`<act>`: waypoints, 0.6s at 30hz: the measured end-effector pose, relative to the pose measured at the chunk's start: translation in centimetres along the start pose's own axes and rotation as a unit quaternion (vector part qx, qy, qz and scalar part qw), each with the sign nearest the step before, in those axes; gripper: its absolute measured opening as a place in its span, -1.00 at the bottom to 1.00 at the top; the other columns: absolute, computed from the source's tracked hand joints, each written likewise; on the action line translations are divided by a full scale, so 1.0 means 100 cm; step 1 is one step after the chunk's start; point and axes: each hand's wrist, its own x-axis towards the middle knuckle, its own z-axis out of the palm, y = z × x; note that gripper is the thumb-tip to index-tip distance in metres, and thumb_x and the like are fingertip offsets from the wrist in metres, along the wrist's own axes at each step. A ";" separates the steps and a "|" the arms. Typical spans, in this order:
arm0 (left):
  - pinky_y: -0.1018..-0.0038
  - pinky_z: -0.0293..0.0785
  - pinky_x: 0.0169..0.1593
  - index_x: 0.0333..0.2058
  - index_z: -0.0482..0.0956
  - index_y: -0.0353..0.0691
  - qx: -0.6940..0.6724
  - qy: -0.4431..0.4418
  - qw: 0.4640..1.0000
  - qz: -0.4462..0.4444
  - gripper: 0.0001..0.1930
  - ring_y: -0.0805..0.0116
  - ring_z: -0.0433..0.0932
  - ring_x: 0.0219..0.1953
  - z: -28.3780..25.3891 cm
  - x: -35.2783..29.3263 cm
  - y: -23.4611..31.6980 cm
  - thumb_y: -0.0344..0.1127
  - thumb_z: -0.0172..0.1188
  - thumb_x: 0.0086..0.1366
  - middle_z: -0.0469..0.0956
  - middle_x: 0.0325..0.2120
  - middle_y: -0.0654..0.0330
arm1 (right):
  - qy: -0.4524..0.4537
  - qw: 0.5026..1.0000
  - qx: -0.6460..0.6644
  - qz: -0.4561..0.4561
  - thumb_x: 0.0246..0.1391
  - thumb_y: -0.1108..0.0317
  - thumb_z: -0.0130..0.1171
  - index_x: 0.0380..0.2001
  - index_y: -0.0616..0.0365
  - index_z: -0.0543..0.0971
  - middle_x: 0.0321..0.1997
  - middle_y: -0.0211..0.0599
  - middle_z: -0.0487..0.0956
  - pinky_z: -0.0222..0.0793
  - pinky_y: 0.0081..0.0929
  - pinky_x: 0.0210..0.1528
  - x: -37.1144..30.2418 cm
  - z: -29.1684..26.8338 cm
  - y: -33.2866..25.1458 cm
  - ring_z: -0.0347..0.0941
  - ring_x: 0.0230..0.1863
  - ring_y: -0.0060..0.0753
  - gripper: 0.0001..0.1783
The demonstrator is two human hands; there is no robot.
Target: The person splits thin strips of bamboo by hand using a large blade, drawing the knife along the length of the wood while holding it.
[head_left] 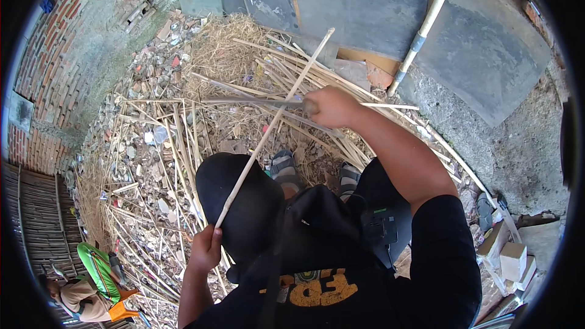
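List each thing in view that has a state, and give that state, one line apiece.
Long pale wooden stick: held at a slant
Long grey metal blade: bare, crossing the stick
Left hand: closed on the stick's near end
Right hand: closed around the blade's handle
Pale narrow wooden strips: strewn about, some heaped
Pair of grey strapped sandals: worn

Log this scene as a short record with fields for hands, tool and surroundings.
Left hand: grips the near end of a long pale stick
Right hand: grips a long-bladed knife by its handle
Tool position: knife crosses the stick in view; contact unclear
Ground: loose pale strips, dry straw, rubble
Left side: brick wall; another person, lower left
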 end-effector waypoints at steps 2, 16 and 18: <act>0.24 0.17 -0.54 -0.52 0.32 -0.30 -0.011 -0.007 1.000 -0.006 -0.58 0.14 0.24 -0.70 0.001 0.000 -0.001 -0.16 -0.04 0.51 0.29 -0.74 -0.03 | -0.078 0.995 -0.033 -0.049 -0.12 0.31 0.23 -0.24 0.06 0.63 -0.39 0.05 0.60 0.47 -0.04 -0.23 -0.010 0.000 -0.039 0.59 -0.27 0.09 -0.71; 0.26 0.24 -0.49 -0.51 0.35 -0.32 -0.032 -0.039 0.998 -0.029 -0.54 0.22 0.32 -0.63 -0.002 0.002 -0.002 -0.09 -0.05 0.52 0.35 -0.70 0.01 | -0.067 0.996 -0.030 -0.054 -0.13 0.32 0.23 -0.37 0.10 0.59 -0.44 -0.04 0.61 0.49 -0.09 -0.23 -0.010 -0.002 -0.032 0.59 -0.30 0.05 -0.80; 0.26 0.24 -0.49 -0.51 0.35 -0.32 -0.016 -0.027 0.999 -0.020 -0.54 0.24 0.31 -0.63 0.003 0.005 -0.006 -0.08 -0.05 0.52 0.35 -0.70 0.01 | -0.064 0.998 0.003 -0.019 -0.16 0.31 0.26 -0.33 0.09 0.61 -0.44 -0.03 0.60 0.48 -0.09 -0.23 -0.005 -0.005 -0.019 0.58 -0.30 0.07 -0.76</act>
